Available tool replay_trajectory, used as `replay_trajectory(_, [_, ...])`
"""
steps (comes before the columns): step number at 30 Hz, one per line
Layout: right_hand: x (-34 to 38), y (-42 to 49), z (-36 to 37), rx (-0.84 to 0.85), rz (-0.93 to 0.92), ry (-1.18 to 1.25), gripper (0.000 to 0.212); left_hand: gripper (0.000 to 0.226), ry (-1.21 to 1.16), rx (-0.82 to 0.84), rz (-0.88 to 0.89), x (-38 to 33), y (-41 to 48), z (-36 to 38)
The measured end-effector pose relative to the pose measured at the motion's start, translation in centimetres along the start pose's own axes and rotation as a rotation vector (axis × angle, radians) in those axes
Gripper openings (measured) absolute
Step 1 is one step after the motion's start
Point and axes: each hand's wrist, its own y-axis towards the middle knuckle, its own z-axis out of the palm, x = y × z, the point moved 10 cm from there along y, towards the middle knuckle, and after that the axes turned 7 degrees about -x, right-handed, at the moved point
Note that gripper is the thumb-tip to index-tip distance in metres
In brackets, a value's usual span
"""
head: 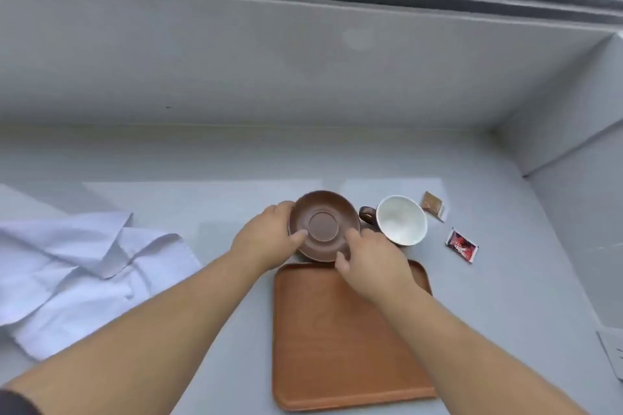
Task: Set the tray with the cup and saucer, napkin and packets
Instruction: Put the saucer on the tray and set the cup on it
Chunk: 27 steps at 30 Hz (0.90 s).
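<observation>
A brown saucer is held just beyond the far edge of the wooden tray. My left hand grips its left rim with the thumb on top. My right hand holds its near right rim. To the saucer's right sits a cup, brown outside and white inside, its handle pointing left. Further right lie a brown packet and a red packet. A crumpled white napkin lies at the left on the counter. The tray has nothing on it.
The grey counter ends at a grey wall under a window at the back and at a side wall on the right. A white object pokes in at the right edge.
</observation>
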Motion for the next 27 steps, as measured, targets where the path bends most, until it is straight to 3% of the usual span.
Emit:
replay_trajectory(12, [-3.9, 0.5, 2.8, -0.025, 0.269, 0.365, 0.039, 0.033, -0.198, 0.042, -0.251, 2.3, 3.8, 4.4])
replay_trajectory(16, [-3.9, 0.2, 1.8, -0.065, 0.314, 0.501, 0.039, 0.006, -0.262, 0.069, -0.291, 3.7, 1.4, 3.3])
replay_trajectory(20, [-4.5, -1.2, 1.5, -0.010, 0.420, 0.573, 0.040, 0.014, -0.318, 0.144, -0.324, 4.1, -2.4, 3.3])
replay_trajectory(27, [-8.0, -6.0, 2.8, 0.161, 0.512, 0.555, 0.013, 0.025, -0.291, 0.313, -0.327, 1.7, -7.5, 6.7])
